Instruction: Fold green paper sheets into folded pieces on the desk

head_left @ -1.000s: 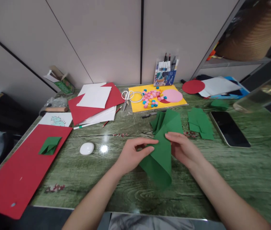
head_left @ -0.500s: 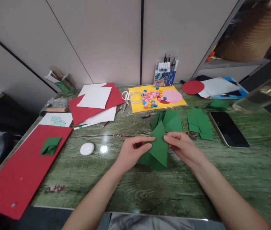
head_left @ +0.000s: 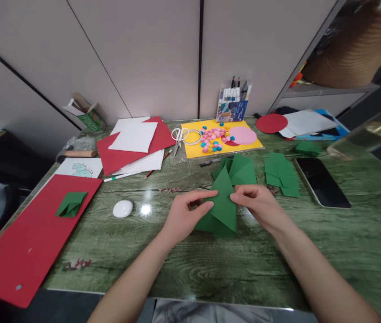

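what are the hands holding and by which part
A folded green paper: the left hand by its left side, the right hand by its right edge.

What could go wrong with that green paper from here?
The left hand and right hand are both on the folded green paper, so uneven pressure might crease it crookedly. Its upper tip overlaps the green pieces behind in this view, so a forward nudge might disturb them.

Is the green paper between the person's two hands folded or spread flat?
Folded. The green paper tapers to a point at its far end, and a slanting edge overlaps another green layer beneath.
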The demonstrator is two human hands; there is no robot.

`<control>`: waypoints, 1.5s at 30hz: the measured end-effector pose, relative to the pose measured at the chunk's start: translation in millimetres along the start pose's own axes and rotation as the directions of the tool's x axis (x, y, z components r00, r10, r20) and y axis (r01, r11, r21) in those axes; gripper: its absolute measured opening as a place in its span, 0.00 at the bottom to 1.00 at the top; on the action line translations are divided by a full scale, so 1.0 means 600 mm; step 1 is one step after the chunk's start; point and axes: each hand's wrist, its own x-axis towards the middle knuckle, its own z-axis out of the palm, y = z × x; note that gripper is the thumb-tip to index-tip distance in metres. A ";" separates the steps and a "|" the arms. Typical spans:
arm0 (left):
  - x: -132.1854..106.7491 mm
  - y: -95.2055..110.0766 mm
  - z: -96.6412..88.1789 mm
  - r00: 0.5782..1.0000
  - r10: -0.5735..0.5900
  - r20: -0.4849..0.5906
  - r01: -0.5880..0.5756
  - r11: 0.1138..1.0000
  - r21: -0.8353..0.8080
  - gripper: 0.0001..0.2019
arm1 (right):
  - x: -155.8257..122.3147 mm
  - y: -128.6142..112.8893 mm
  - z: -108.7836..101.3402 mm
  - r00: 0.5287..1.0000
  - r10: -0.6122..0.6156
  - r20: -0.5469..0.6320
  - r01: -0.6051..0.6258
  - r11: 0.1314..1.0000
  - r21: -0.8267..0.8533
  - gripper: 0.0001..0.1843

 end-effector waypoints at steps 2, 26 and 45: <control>-0.001 0.002 0.000 1.000 0.023 -0.006 -0.023 1.000 0.008 0.11 | 0.001 0.001 0.000 1.000 -0.012 -0.006 0.012 1.000 -0.012 0.15; -0.001 0.009 0.001 0.981 0.134 0.141 -0.151 0.982 0.110 0.09 | -0.003 -0.004 0.007 0.986 -0.153 -0.061 0.138 0.969 -0.203 0.17; 0.000 0.005 0.003 0.984 0.147 0.103 -0.161 0.976 0.144 0.10 | -0.007 -0.018 0.012 0.971 -0.225 -0.080 0.186 0.924 -0.335 0.17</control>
